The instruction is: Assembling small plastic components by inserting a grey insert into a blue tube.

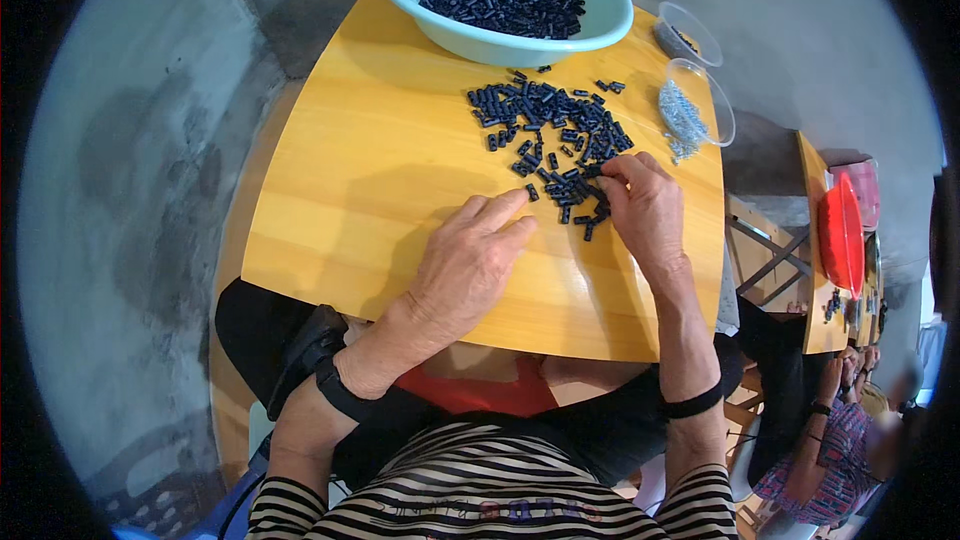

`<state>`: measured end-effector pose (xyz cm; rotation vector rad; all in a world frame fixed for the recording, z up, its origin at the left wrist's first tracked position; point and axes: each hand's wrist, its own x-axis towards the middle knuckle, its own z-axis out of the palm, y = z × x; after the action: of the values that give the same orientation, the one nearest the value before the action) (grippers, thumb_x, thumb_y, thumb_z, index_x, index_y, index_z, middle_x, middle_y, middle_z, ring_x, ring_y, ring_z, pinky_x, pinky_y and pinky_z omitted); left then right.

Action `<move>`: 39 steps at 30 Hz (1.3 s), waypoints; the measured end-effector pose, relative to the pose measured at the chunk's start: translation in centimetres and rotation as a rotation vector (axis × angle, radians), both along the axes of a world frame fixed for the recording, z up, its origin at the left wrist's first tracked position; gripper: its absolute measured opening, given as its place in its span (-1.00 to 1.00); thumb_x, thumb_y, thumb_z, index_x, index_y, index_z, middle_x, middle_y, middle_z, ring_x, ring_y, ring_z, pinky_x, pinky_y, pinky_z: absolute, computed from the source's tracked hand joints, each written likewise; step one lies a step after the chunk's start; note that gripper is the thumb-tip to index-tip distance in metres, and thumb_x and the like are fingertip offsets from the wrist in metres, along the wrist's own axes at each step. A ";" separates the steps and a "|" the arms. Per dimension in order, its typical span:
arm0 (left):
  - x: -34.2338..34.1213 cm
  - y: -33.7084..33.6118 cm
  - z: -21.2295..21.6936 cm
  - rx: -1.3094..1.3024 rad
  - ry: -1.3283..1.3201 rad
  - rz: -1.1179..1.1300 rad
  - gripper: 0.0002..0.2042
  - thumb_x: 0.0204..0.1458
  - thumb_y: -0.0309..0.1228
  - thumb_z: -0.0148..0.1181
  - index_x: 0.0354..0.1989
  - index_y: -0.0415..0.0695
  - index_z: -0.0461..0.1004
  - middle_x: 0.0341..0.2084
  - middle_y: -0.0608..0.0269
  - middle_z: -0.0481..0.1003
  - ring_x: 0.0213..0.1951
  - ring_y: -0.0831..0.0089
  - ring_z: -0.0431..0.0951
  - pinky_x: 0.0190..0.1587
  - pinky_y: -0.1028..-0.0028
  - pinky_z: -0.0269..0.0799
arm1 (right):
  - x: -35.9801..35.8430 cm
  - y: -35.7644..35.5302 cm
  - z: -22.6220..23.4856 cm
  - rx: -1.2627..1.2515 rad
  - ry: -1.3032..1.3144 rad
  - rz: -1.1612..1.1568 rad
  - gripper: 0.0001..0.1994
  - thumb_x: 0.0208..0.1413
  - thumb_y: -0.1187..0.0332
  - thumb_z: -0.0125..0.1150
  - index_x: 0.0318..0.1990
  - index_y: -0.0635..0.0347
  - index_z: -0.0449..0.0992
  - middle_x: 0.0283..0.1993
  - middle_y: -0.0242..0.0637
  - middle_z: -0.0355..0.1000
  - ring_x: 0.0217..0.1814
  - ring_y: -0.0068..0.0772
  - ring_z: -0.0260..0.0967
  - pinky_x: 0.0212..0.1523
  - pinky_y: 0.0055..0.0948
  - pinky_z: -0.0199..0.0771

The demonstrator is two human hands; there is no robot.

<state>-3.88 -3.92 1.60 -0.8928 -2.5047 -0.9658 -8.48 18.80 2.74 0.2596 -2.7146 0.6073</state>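
1. Resting palm-down on the yellow wooden worktop, the left hand lay just below the middle of the frame, its fingers stretched toward the upper right, loose and holding nothing; the forefinger tip nearly touched one small black piece.
2. The right hand sat right of centre, fingers curled down into the lower edge of the pile; its grip looked pinched on a black piece, though the fingertips hid just what they held.
3. The loose pile of small black cylinders spread across the upper middle of the frame, running from upper left to lower right. Each piece was a short tube; their long axes pointed every which way, with no common direction.
4. Above the pile, at the top of the frame, a pale blue basin held a heap of the same black pieces.
5. At the upper right stood two clear plastic tubs; the nearer one held small silvery parts, just beside the pile's right end.
6. Far right, well apart, another person sat at a second worktop beside a red tray.
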 end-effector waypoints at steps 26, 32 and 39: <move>-0.9 1.6 -0.6 -0.065 0.104 0.026 -0.69 -0.18 -0.62 0.09 -0.17 -0.29 0.50 -0.21 0.11 0.48 -0.20 0.18 0.44 -0.12 0.34 0.43 | 8.6 1.8 -0.6 -0.035 0.097 -0.009 -0.93 0.00 0.59 0.19 -0.34 0.25 0.53 -0.41 -0.15 0.43 -0.37 -0.13 0.47 -0.36 -0.35 0.45; -1.0 1.7 -0.8 -0.045 0.109 0.041 -0.75 -0.17 -0.64 0.10 -0.25 -0.29 0.52 -0.30 0.14 0.47 -0.24 0.19 0.46 -0.20 0.33 0.45 | 8.5 1.5 -1.4 -0.031 0.093 -0.017 -0.90 -0.02 0.50 0.24 -0.31 0.16 0.50 -0.36 -0.27 0.44 -0.40 -0.18 0.47 -0.42 -0.32 0.51; -1.3 0.9 -1.4 0.017 0.088 0.011 -0.87 -0.16 -0.59 0.19 -0.37 -0.24 0.52 -0.42 0.15 0.46 -0.32 0.18 0.49 -0.29 0.32 0.45 | 10.1 2.8 -1.1 -0.294 0.047 -0.100 -0.83 -0.04 0.55 0.25 -0.24 0.24 0.54 -0.36 -0.20 0.46 -0.41 -0.30 0.47 -0.38 -0.44 0.49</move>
<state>-5.21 -2.97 0.23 -0.8951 -2.4223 -0.9222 1.66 21.60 1.60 0.0622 -2.5330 0.9434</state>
